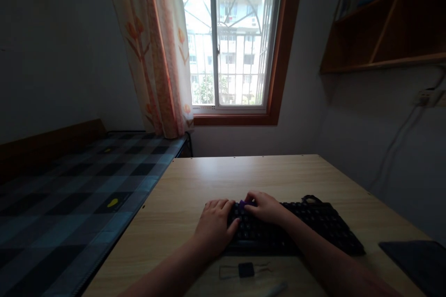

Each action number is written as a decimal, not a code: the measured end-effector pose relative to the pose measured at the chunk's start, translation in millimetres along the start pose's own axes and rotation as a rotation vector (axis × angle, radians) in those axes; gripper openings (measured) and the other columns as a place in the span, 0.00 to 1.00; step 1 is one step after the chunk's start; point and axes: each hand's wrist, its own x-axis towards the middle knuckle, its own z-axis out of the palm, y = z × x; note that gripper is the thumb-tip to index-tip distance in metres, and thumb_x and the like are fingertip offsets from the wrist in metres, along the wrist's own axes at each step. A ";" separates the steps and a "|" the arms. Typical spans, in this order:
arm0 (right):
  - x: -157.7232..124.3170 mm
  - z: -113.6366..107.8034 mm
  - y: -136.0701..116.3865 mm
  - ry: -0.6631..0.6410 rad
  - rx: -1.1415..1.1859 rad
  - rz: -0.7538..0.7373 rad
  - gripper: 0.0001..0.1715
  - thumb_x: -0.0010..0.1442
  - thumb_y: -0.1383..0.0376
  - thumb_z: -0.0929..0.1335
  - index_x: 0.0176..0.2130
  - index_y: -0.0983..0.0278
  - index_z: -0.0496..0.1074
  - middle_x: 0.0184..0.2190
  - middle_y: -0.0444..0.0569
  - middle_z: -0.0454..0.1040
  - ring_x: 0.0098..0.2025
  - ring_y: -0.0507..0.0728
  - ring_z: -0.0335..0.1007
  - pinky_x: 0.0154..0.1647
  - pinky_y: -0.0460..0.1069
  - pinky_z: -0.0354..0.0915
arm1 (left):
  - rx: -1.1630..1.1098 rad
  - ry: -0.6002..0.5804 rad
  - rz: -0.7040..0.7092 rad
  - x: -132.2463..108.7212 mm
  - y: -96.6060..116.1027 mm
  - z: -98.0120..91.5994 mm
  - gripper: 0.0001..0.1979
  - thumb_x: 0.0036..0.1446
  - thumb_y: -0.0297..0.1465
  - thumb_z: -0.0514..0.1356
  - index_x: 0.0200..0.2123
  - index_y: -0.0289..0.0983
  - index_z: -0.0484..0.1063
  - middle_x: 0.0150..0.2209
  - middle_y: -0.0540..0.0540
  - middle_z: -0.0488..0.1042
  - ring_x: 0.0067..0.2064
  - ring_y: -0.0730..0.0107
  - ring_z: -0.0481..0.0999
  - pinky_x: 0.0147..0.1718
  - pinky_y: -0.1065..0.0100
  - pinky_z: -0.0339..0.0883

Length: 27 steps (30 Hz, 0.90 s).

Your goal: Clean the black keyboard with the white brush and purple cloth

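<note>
A black keyboard point(322, 222) lies on the wooden table. My left hand point(216, 222) rests on its left end, fingers stretched over the back edge and thumb on the keys. Over the upper left keys, my right hand point(265, 206) pinches a small purple object point(245, 204) between thumb and fingers. Its kind is not clear, and the fingers cover part of it. My right forearm crosses above the keyboard and hides some of the keys. At the keyboard's back right lies a dark loop of cable point(311, 198).
In front of the keyboard lies a small black block with wire loops point(246, 269), beside a blurred pale item point(278, 288). A dark mat point(414, 260) is at the table's right. Left stands a bed with a checked cover point(128, 181); a shelf point(376, 32) hangs at right.
</note>
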 end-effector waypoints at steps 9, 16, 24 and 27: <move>4.6 6.0 5.7 0.139 0.028 -0.098 0.05 0.56 0.62 0.74 0.33 0.61 0.81 0.35 0.48 0.80 0.39 0.58 0.75 0.40 0.49 0.63 | 0.000 -0.004 -0.012 0.2 1.7 -2.1 0.21 0.61 0.39 0.60 0.57 0.41 0.72 0.56 0.42 0.74 0.57 0.51 0.69 0.60 0.51 0.57; 3.4 10.9 6.8 0.137 0.058 -0.298 0.06 0.60 0.67 0.72 0.37 0.61 0.83 0.37 0.47 0.81 0.40 0.56 0.75 0.45 0.48 0.65 | -0.008 0.004 -0.008 0.9 2.9 -2.4 0.21 0.61 0.38 0.60 0.56 0.42 0.72 0.55 0.43 0.75 0.56 0.52 0.70 0.59 0.52 0.58; 1.2 0.5 -3.6 0.055 -0.214 -0.295 0.12 0.64 0.62 0.70 0.46 0.57 0.82 0.41 0.49 0.81 0.47 0.60 0.72 0.51 0.53 0.63 | 0.000 -0.003 -0.011 -1.0 2.6 -3.3 0.21 0.61 0.38 0.60 0.56 0.42 0.72 0.54 0.42 0.75 0.56 0.52 0.70 0.59 0.52 0.58; 1.1 -2.5 -6.3 0.070 -0.270 -0.288 0.11 0.63 0.62 0.70 0.44 0.56 0.83 0.40 0.48 0.81 0.46 0.60 0.72 0.51 0.54 0.62 | -0.005 0.004 -0.013 -1.7 2.1 -2.8 0.20 0.61 0.38 0.60 0.56 0.42 0.72 0.54 0.43 0.75 0.55 0.52 0.70 0.59 0.52 0.58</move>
